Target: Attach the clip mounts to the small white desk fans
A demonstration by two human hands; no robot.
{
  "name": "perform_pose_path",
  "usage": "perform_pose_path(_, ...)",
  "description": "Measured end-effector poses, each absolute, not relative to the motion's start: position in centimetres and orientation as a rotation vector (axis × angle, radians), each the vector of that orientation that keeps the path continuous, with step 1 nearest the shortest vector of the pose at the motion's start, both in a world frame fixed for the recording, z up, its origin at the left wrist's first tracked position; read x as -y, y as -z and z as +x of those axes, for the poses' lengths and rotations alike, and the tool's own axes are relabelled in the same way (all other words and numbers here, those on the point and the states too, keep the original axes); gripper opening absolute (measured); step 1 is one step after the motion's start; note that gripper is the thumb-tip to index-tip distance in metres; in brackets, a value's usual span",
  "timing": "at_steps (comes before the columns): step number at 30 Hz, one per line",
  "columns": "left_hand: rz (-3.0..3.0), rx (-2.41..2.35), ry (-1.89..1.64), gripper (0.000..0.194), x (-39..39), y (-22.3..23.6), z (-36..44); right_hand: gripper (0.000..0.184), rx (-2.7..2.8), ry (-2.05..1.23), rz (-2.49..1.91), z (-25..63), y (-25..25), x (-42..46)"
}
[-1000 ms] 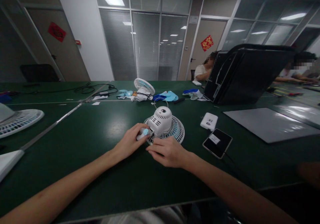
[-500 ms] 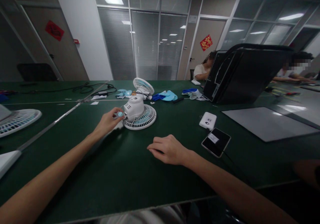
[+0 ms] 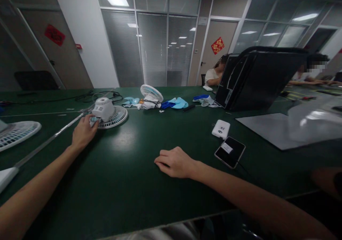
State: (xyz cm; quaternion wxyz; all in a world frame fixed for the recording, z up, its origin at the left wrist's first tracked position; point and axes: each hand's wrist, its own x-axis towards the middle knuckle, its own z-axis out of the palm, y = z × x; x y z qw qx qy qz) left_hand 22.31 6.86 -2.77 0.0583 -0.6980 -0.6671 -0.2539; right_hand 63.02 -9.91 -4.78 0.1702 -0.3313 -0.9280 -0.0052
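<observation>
At the left of the table, my left hand [image 3: 84, 130] has its fingers closed on the small light-blue end of a white fan [image 3: 105, 110]. This fan lies with its round grille [image 3: 117, 116] downward and its motor housing on top. The palm hides part of what the fingers grip. Near the middle of the green table [image 3: 128, 175] rests my right hand [image 3: 173, 163], its fingers curled together with nothing visible in them. It lies well apart from the fan. A white power bank [image 3: 221, 129] and a phone [image 3: 230, 152] lie to its right.
A second fan [image 3: 151, 98] stands at the back among blue and pale-blue cloths [image 3: 178, 103]. Another grille [image 3: 20, 131] is at far left. A large black case [image 3: 263, 79] and a grey board [image 3: 267, 126] occupy the right. Co-workers sit beyond.
My left hand has moved the fan leftward across the table, away from the middle. The right hand has stayed almost where it was. A pale, blurred sheet now appears over the grey board.
</observation>
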Motion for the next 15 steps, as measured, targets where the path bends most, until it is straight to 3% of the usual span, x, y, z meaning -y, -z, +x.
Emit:
perform_pose_path(9, -1.951, 1.987, 0.697, 0.052, -6.1, 2.1, 23.1, 0.025, 2.483, -0.064, -1.308, 60.3, 4.6, 4.9)
perform_pose_path(15, -1.925, 1.879, 0.704, 0.045, -5.5, 2.3, 23.0, 0.028, 2.455, -0.114, -1.32, 60.2, 4.9, 5.4)
